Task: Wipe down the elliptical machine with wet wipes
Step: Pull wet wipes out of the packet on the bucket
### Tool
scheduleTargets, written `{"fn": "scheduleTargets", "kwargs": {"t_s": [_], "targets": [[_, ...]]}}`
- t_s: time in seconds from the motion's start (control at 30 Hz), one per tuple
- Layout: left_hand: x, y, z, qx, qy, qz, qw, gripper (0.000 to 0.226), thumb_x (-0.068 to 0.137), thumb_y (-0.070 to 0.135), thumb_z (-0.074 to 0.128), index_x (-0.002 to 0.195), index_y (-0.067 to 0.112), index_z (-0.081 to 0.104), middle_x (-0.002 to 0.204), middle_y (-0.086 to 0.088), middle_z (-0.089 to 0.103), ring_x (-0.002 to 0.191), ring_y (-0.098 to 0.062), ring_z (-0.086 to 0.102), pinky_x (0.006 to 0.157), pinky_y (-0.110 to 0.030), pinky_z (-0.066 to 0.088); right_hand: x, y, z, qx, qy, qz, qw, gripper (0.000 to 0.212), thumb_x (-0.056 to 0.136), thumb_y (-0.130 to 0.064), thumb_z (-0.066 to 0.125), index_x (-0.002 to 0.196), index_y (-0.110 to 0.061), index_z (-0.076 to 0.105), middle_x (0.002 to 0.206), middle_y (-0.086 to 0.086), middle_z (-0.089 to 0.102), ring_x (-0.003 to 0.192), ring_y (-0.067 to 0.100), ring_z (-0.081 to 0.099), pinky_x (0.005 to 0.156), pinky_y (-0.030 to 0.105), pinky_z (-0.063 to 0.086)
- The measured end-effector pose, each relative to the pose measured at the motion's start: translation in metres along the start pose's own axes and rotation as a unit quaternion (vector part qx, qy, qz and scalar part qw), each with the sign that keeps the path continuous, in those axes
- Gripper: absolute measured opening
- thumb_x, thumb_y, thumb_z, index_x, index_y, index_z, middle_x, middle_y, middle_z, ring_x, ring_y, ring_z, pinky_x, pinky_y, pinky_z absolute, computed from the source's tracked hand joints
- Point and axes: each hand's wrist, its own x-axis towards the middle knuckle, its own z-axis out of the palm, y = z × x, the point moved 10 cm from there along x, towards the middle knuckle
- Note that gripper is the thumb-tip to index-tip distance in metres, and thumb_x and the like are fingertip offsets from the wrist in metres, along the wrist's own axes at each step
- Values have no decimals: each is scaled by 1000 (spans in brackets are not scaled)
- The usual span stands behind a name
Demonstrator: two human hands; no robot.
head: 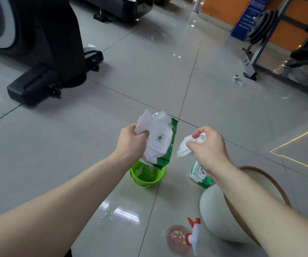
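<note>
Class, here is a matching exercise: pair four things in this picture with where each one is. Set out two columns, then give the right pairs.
Things
1. open pack
2. wipe
3. bucket
4. spray bottle

Places
A. on the floor, nearest the person
B. held in the left hand
C. pinched in the right hand
D. on the floor, below the open pack

Pairs: 1-B, 2-C, 3-D, 4-A

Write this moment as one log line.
left hand: holds wipes pack, lid open | right hand: pinches wipe | elliptical machine: no hand on it
</note>
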Motion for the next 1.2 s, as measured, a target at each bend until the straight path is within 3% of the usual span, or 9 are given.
{"fn": "scheduleTargets", "kwargs": {"t_s": [0.17,0.27,0.33,0.5,0.73,0.83,0.93,1.1,1.2], "targets": [[-2,-2,-4,-44,16,-23,999,18,93,8,55,98,9,71,83,-8,69,71,-22,62,64,-30,50,-4,6,12,-26,-40,19,999,29,90,2,45,84,-24,56,111,8,60,67,12,45,49,23,30],[-4,-3,-1,-62,8,-25,998,17,93,9,56,97,12,72,91,-16,74,75,-24,65,68,-33,53,-7,14,26,-8,-63,38,997,11,88,-11,63,87,-21,61,112,0,63,98,19,60,69,25,41],[-6,-1,1,-62,2,-20,998,16,92,9,56,96,10,72,95,-18,75,74,-24,66,69,-35,55,-9,18,37,-4,-79,57,995,24,80,-30,79,92,-20,61,111,-3,64,107,18,61,79,28,45],[-13,5,10,-47,-21,4,999,16,90,11,57,94,8,72,91,-18,74,84,-37,73,78,-52,60,-15,23,45,-49,-86,96,990,57,72,-60,82,101,-22,51,109,-5,56,86,1,51,59,25,36],[-19,10,21,-52,-60,26,997,20,94,6,56,95,14,75,89,-11,77,86,-33,74,81,-51,60,-10,33,48,10,-70,134,988,88,44,-73,76,107,-14,62,106,3,68,90,19,68,62,28,48],[-22,14,25,-54,-76,36,995,21,95,5,56,94,15,74,90,-14,76,79,-28,73,79,-48,60,-9,34,43,39,-67,146,986,76,53,-65,83,103,-12,63,102,4,70,87,19,69,64,28,50],[-22,15,28,-56,-95,45,993,19,94,6,58,97,14,75,95,-17,75,91,-40,72,84,-53,58,-6,39,36,67,-58,154,984,57,70,-50,87,99,-6,65,96,7,72,80,18,66,64,28,49],[-21,16,30,-62,-117,50,990,17,87,15,62,99,13,75,98,-18,75,87,-34,73,87,-55,57,-1,43,26,102,-50,169,979,57,73,-50,87,103,-5,67,100,7,73,84,19,68,66,27,51],[-18,16,27,-76,-108,47,990,14,93,7,62,101,11,74,99,-20,74,83,-29,71,86,-54,57,0,38,26,113,-70,152,979,48,78,-50,84,100,-9,71,100,4,75,81,15,67,65,25,51]]}}
